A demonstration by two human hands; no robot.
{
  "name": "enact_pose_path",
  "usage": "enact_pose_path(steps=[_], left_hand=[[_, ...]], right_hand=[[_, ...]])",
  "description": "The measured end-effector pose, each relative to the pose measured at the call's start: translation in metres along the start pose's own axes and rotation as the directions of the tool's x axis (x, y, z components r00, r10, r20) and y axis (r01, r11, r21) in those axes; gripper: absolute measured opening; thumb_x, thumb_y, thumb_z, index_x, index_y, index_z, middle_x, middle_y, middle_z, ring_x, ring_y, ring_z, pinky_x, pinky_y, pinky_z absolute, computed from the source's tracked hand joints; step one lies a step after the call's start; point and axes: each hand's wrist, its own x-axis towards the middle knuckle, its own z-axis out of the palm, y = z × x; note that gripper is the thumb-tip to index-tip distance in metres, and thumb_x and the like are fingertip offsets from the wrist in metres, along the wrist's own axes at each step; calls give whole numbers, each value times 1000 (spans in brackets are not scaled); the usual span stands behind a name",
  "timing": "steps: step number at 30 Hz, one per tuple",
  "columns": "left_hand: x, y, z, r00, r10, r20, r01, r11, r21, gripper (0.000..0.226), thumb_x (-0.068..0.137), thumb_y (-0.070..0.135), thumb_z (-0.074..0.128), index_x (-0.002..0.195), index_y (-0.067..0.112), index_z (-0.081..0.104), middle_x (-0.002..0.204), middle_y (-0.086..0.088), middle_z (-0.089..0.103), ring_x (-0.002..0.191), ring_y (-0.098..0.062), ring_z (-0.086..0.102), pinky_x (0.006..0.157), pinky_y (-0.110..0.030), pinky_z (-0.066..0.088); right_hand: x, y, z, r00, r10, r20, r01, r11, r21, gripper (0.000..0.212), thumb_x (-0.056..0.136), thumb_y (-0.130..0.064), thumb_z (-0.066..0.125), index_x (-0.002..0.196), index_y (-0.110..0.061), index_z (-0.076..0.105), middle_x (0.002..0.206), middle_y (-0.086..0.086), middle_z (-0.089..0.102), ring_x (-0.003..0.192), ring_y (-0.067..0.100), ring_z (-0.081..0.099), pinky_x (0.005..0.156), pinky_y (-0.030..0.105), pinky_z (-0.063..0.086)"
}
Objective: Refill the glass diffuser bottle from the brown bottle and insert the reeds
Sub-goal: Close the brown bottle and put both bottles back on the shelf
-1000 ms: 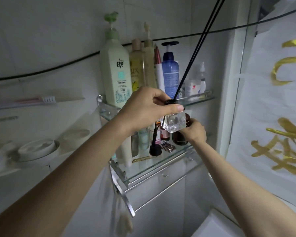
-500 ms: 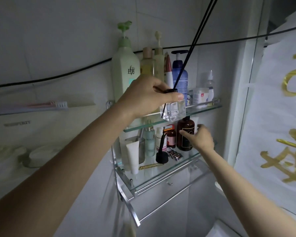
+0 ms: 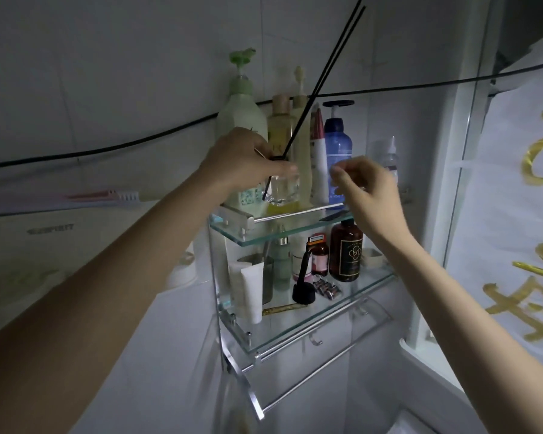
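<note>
The clear glass diffuser bottle [image 3: 283,191] stands at the front of the upper glass shelf [image 3: 282,231], with my left hand [image 3: 242,161] gripping its black neck from above. Two black reeds [image 3: 322,79] rise out of it, tilted up to the right. The brown bottle [image 3: 346,250] with a gold label stands on the lower glass shelf [image 3: 298,330], at its right. My right hand [image 3: 369,191] hovers to the right of the diffuser bottle above the upper shelf, fingers loosely curled and holding nothing.
Behind the diffuser bottle stand a green pump bottle [image 3: 242,117], a yellow bottle [image 3: 281,120] and a blue pump bottle [image 3: 337,148]. The lower shelf carries a white tube [image 3: 253,292], a black razor stand [image 3: 303,291] and small bottles. A black cable [image 3: 107,148] crosses the tiled wall.
My left hand lifted the diffuser bottle with its reeds up from in front of the lower shelf to the upper shelf. My right hand let go of the brown bottle and rose beside it.
</note>
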Motion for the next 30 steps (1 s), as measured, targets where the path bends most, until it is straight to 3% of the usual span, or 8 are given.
enact_pose_path(steps=[5, 8, 10, 16, 24, 27, 30], left_hand=[[3, -18, 12, 998, -47, -42, 52, 992, 112, 32, 77, 60, 87, 81, 31, 74, 91, 4, 79, 91, -20, 75, 90, -41, 62], [3, -19, 12, 997, -51, -64, 60, 986, 152, 29, 81, 57, 85, 94, 32, 80, 99, 3, 80, 97, -20, 74, 87, -35, 60], [1, -18, 9, 996, -53, -75, 66, 979, 191, 35, 83, 57, 84, 105, 30, 83, 104, 3, 80, 101, -22, 73, 85, -32, 57], [-3, -22, 8, 996, -54, -72, 70, 970, 234, 31, 88, 49, 82, 109, 26, 83, 124, -1, 78, 117, -25, 71, 95, -40, 59], [-14, -28, 14, 994, -66, -83, 89, 946, 312, 28, 89, 46, 81, 106, 24, 83, 129, -1, 76, 116, -27, 70, 89, -36, 58], [-15, -28, 15, 994, -70, -87, 95, 942, 321, 33, 87, 52, 81, 107, 25, 83, 126, 1, 77, 114, -26, 71, 83, -33, 53], [-14, -28, 14, 995, -62, -75, 83, 943, 323, 35, 86, 52, 82, 109, 26, 83, 130, 1, 76, 117, -26, 70, 81, -31, 48]], right_hand=[[12, -16, 19, 976, -3, 220, 3, 1000, 2, 27, 98, -42, 66, 108, -17, 75, 93, -5, 76, 85, 12, 72, 80, 40, 61], [15, -20, 30, 952, 20, 305, -21, 1000, 0, 36, 91, -53, 66, 106, -21, 76, 94, -5, 78, 89, 11, 73, 84, 44, 62], [16, -22, 36, 946, 19, 325, -20, 1000, 0, 35, 92, -51, 68, 107, -20, 77, 94, -6, 78, 89, 10, 74, 85, 44, 62], [17, -21, 44, 924, 41, 380, -37, 999, -17, 33, 95, -48, 67, 106, -18, 78, 93, -4, 79, 88, 13, 75, 85, 49, 62], [9, -22, 49, 902, 79, 423, -83, 996, -9, 48, 80, -61, 63, 100, -21, 79, 87, -1, 79, 83, 22, 77, 76, 51, 63], [10, -17, 48, 906, 76, 416, -80, 997, -9, 29, 93, -44, 67, 99, -19, 80, 88, -1, 80, 86, 21, 76, 77, 50, 63], [9, -15, 48, 907, 78, 413, -80, 997, -12, 25, 97, -38, 68, 101, -16, 79, 90, 0, 80, 87, 21, 76, 76, 44, 65]])
